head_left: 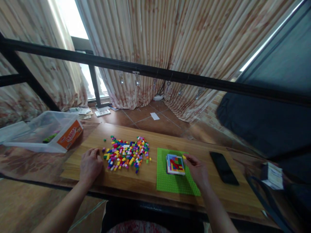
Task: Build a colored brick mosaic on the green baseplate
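White edges part of the small brick structure [175, 165], which sits on the green baseplate [165, 185]. At its two o'clock corner the right hand [197, 169] pinches a yellow brick [184, 157]; lopsided pressure there could loosen the wall. Towards nine o'clock lie loose bricks [132, 160], which a careless sweep might scatter; beyond them the left hand [91, 164] rests curled, well apart from the right. Fingers partly hide the yellow brick; whether the left palm holds anything, I cannot tell.

Open tabletop [147, 180] between brick pile [126, 153] and green baseplate [166, 184]; phone [224, 168] obstructs farther right
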A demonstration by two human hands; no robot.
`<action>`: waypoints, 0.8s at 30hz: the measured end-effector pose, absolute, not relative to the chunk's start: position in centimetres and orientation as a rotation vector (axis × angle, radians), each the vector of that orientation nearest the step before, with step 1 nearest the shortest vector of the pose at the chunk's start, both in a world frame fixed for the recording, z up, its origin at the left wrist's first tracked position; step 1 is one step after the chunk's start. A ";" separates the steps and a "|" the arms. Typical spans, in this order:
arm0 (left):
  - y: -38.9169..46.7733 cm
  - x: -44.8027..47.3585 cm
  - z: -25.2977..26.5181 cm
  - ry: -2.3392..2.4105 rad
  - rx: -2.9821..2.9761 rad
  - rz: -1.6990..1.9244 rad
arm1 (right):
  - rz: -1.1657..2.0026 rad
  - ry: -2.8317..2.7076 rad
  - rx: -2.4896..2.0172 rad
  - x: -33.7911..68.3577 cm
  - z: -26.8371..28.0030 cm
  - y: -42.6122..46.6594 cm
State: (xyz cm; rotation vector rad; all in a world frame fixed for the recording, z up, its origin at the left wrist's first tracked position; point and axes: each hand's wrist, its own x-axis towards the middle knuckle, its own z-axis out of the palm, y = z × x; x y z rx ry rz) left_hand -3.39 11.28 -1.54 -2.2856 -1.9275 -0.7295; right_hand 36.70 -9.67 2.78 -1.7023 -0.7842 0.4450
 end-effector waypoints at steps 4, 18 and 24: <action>11.4 -3.4 -1.5 -1.918 -2.286 -0.718 | 0.281 -1.091 -1.882 38.6 2.3 -8.9; 11.6 -3.5 -1.8 -1.880 -2.279 -0.744 | 0.363 -1.419 -1.888 39.4 2.1 -7.4; 11.5 -3.5 -1.7 -1.889 -2.289 -0.739 | 0.408 -1.401 -1.910 39.6 2.4 -7.1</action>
